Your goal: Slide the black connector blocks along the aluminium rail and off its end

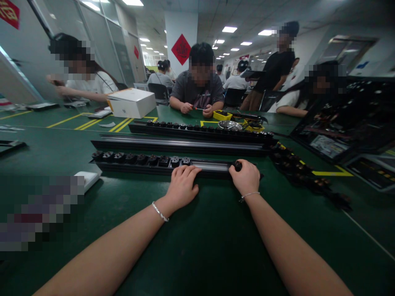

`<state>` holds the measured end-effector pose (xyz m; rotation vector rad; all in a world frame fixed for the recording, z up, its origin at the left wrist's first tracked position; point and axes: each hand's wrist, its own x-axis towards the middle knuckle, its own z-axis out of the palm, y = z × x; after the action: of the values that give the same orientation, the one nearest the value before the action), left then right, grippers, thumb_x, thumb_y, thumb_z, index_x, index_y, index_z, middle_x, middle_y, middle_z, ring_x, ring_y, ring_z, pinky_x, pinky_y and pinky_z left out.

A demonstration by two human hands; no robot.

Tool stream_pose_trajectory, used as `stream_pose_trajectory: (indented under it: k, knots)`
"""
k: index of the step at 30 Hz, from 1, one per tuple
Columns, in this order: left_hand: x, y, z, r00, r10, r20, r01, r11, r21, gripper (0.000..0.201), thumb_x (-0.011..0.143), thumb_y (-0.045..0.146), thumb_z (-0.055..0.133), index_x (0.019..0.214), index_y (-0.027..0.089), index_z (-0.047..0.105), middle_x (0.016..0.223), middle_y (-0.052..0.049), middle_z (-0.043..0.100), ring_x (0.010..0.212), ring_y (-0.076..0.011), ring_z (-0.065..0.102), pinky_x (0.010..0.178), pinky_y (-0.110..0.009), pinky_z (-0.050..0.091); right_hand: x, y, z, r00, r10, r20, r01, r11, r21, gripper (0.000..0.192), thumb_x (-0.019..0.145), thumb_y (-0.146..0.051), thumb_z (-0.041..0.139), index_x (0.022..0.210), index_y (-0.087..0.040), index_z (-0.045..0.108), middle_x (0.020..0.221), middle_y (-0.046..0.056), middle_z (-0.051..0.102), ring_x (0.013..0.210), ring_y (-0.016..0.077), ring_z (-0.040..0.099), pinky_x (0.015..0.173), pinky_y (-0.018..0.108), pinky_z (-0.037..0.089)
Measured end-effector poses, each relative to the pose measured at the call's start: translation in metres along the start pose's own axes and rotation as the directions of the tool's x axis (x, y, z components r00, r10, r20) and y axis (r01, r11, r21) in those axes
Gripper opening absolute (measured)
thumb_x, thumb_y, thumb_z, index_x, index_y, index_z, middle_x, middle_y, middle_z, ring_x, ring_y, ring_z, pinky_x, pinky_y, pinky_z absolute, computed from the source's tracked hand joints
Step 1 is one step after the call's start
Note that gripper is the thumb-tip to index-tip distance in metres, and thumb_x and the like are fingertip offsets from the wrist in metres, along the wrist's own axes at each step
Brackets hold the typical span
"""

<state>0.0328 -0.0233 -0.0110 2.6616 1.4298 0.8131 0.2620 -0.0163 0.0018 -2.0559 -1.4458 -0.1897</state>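
A long black channel (142, 169) lies across the table in front of me, with a row of black socket modules (142, 158) set in its left and middle part. Its right part shows a bare greyish floor. My left hand (182, 185) rests with its fingers laid over the near edge, beside the last modules in the row, thumb apart. At the channel's right end, my right hand (247, 176) pinches a small round black socket module (237, 165), partly hidden by the fingers.
Behind lie a second black channel (182, 144) and a third channel (173, 126) with modules. A chain of black modules (308, 172) trails at right. A white box (132, 102), yellow tray (222, 115) and metal bowl (230, 125) stand farther back. A co-worker (197, 90) sits opposite.
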Motion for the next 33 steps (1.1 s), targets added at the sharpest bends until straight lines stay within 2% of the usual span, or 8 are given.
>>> stream_pose_trajectory:
  k: [18, 33]
  knots:
    - [0.0, 0.0, -0.001, 1.0, -0.007, 0.015, 0.007, 1.0, 0.005, 0.052, 0.076, 0.022, 0.055, 0.127, 0.025, 0.048, 0.132, -0.003, 0.053, 0.122, -0.0264, 0.04, 0.104, -0.046, 0.028, 0.001, 0.005, 0.0, 0.998, 0.015, -0.057, -0.017, 0.999, -0.033, 0.032, 0.075, -0.033, 0.049, 0.096, -0.015, 0.065, 0.09, 0.01, 0.065, 0.088, 0.0238, 0.055, 0.083, 0.035, 0.039]
    - [0.0, 0.0, -0.002, 1.0, 0.0, 0.009, 0.0, 1.0, -0.008, 0.052, 0.077, 0.022, 0.054, 0.128, 0.025, 0.047, 0.131, -0.004, 0.053, 0.122, -0.0267, 0.04, 0.105, -0.047, 0.028, 0.004, 0.013, -0.003, 0.997, 0.068, -0.038, -0.07, 0.997, -0.042, 0.035, 0.075, -0.034, 0.047, 0.099, -0.014, 0.064, 0.092, 0.012, 0.064, 0.091, 0.0244, 0.054, 0.086, 0.037, 0.038]
